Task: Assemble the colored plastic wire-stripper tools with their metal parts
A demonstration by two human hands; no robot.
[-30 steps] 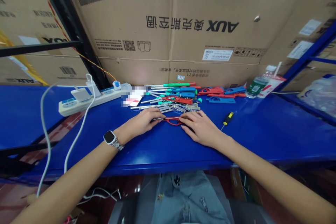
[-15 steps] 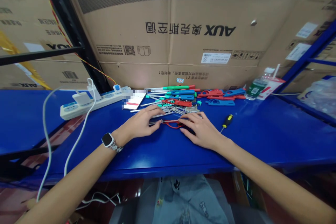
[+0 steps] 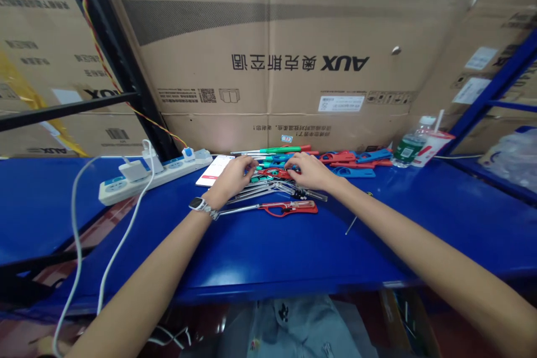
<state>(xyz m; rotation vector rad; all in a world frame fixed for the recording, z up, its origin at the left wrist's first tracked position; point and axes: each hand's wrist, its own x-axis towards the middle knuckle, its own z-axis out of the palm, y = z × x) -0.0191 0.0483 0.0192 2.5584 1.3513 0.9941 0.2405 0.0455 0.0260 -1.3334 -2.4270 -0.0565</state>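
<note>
A red lighter (image 3: 288,208) with a long metal tube lies on the blue table in front of a pile of metal tubes (image 3: 255,191). My left hand (image 3: 235,178) is over the pile's left side, fingers curled near the tubes. My right hand (image 3: 308,170) reaches to the pile's right side, fingers bent beside another red lighter (image 3: 274,173). What either hand's fingertips hold is too small to make out. Behind them lie green-handled pieces (image 3: 282,150). Red shells (image 3: 339,156) and a blue shell (image 3: 353,172) are to the right.
A white power strip (image 3: 157,176) and a phone (image 3: 212,172) are at the left. A screwdriver (image 3: 351,225) lies partly under my right forearm. A bottle (image 3: 409,148) and a red-white cup (image 3: 432,148) stand back right, before a large carton (image 3: 272,28).
Both hands have moved away from the front red lighter, back to the pile. That lighter now lies uncovered on the table. The camera view has shifted slightly.
</note>
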